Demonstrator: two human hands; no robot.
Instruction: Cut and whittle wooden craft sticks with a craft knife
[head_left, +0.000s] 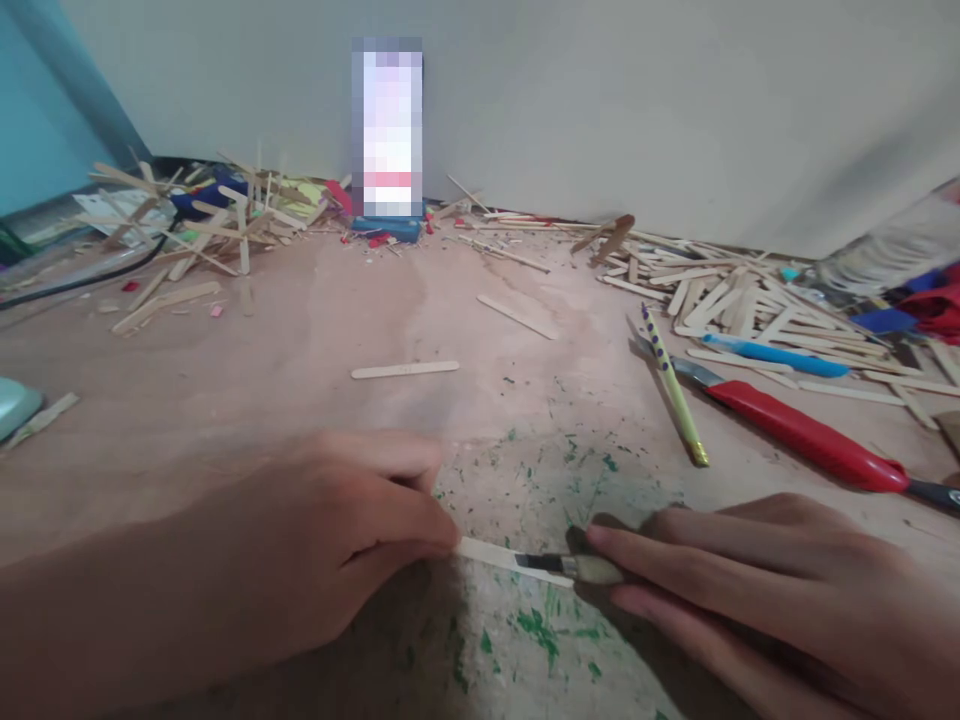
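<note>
Low in the head view, my left hand pinches one end of a pale wooden craft stick and holds it at the tabletop. My right hand is closed around a slim, pale-handled tool with a metal collar and a dark, flat tip. That tip lies over the stick's right end. Whether it is a blade or a brush I cannot make out. Two more craft sticks lie ahead of my hands, one nearly level and one slanted.
A phone with a blurred screen leans on the wall behind a wooden table marked with green specks. Stick piles lie left and right. Beside the right pile are a dotted pencil, blue pen and red-handled tool.
</note>
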